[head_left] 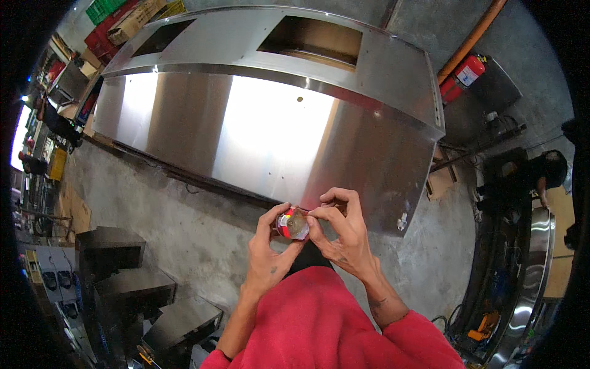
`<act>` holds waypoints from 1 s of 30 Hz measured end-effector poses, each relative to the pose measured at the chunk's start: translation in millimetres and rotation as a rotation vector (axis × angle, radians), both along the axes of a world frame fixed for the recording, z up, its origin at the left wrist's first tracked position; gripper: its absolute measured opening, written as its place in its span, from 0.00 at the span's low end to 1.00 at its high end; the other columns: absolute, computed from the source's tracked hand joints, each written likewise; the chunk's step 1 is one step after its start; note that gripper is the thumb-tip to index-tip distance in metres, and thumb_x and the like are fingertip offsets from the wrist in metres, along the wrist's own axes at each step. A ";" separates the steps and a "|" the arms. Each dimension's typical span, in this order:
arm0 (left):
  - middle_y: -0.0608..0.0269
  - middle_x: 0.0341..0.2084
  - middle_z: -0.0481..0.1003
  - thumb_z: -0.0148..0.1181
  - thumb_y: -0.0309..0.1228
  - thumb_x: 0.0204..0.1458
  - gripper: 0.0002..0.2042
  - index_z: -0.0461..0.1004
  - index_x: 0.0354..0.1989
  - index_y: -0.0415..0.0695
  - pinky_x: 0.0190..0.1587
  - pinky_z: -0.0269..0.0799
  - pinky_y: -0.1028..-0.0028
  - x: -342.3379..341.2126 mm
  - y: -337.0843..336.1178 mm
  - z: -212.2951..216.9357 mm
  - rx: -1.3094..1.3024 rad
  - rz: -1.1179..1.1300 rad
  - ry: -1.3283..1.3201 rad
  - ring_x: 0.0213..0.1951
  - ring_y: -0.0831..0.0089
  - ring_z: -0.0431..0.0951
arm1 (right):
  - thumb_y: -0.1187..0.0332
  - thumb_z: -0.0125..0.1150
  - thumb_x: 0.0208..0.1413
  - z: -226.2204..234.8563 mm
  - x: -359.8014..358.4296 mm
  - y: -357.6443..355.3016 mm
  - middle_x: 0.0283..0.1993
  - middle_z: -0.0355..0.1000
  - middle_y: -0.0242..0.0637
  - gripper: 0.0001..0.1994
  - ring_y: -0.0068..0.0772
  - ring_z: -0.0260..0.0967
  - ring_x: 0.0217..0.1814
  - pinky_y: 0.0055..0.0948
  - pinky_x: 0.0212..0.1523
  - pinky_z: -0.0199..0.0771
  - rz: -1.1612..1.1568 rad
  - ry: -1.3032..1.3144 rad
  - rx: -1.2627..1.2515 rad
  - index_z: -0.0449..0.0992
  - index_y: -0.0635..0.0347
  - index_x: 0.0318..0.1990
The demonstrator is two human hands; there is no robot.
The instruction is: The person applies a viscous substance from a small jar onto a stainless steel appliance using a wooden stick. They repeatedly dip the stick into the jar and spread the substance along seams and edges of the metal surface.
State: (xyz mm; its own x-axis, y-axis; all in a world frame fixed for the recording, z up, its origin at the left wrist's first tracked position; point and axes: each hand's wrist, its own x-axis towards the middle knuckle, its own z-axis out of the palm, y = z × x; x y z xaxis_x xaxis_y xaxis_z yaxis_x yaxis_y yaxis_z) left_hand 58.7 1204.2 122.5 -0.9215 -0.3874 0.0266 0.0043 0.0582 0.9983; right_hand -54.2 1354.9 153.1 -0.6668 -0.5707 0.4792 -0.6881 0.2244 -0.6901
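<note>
My left hand (268, 255) is closed around a small round object (295, 225), its thumb below and its fingers along the left side. The object has a grey-brown middle and red, yellow and white printing near its rim; its exact kind is unclear. My right hand (344, 237) is pinched at the object's right edge, thumb against forefinger, the other fingers curled. What lies between those fingertips is too small to make out. Both hands are above the near edge of a large stainless steel hood-like body (270, 132).
Rectangular openings pierce the body's far side. A red fire extinguisher (462, 79) stands at its right, near an orange pipe (473, 40). Dark metal boxes (132, 283) stand at the lower left. Another person (541, 172) bends over a curved steel piece (533, 270) at the right.
</note>
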 end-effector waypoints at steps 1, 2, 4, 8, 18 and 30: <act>0.50 0.67 0.75 0.74 0.16 0.54 0.37 0.64 0.72 0.40 0.70 0.73 0.63 7.4 8.3 -5.1 0.014 -0.003 -0.001 0.67 0.63 0.77 | 0.75 0.73 0.61 -1.2 6.5 7.9 0.55 0.68 0.49 0.09 0.42 0.75 0.49 0.37 0.48 0.81 -0.009 0.023 -0.007 0.80 0.64 0.46; 0.50 0.67 0.74 0.74 0.16 0.54 0.37 0.64 0.72 0.40 0.70 0.74 0.63 10.6 15.0 -7.0 0.023 -0.013 0.006 0.67 0.64 0.76 | 0.75 0.73 0.61 2.3 11.6 16.3 0.55 0.68 0.49 0.09 0.42 0.75 0.49 0.36 0.48 0.81 -0.035 0.038 -0.034 0.80 0.64 0.46; 0.52 0.66 0.74 0.75 0.15 0.54 0.37 0.64 0.71 0.40 0.69 0.75 0.64 12.1 33.4 -9.4 0.065 -0.001 0.016 0.66 0.64 0.76 | 0.75 0.73 0.61 9.1 18.3 38.0 0.55 0.68 0.48 0.09 0.41 0.74 0.49 0.36 0.48 0.81 -0.097 0.068 -0.086 0.79 0.64 0.45; 0.52 0.65 0.74 0.75 0.14 0.53 0.37 0.64 0.71 0.41 0.67 0.77 0.65 -2.6 78.0 -10.8 0.118 -0.018 0.001 0.65 0.64 0.76 | 0.75 0.69 0.64 2.0 12.7 90.0 0.55 0.69 0.47 0.07 0.39 0.74 0.49 0.34 0.49 0.80 -0.279 -0.123 -0.260 0.77 0.65 0.44; 0.43 0.66 0.73 0.75 0.16 0.55 0.36 0.61 0.69 0.42 0.67 0.75 0.63 -121.3 221.3 -12.3 0.133 -0.206 -0.074 0.66 0.62 0.75 | 0.69 0.56 0.78 -61.4 -180.8 275.7 0.54 0.70 0.39 0.09 0.23 0.74 0.46 0.26 0.47 0.79 -0.679 -0.294 -0.962 0.69 0.67 0.53; 0.44 0.65 0.76 0.76 0.23 0.58 0.36 0.60 0.71 0.39 0.65 0.76 0.67 -278.8 321.4 -46.6 0.067 0.085 -0.121 0.61 0.65 0.79 | 0.66 0.54 0.79 -162.9 -349.8 268.6 0.43 0.78 0.42 0.10 0.27 0.80 0.42 0.26 0.44 0.80 -0.645 -0.706 -1.179 0.68 0.66 0.51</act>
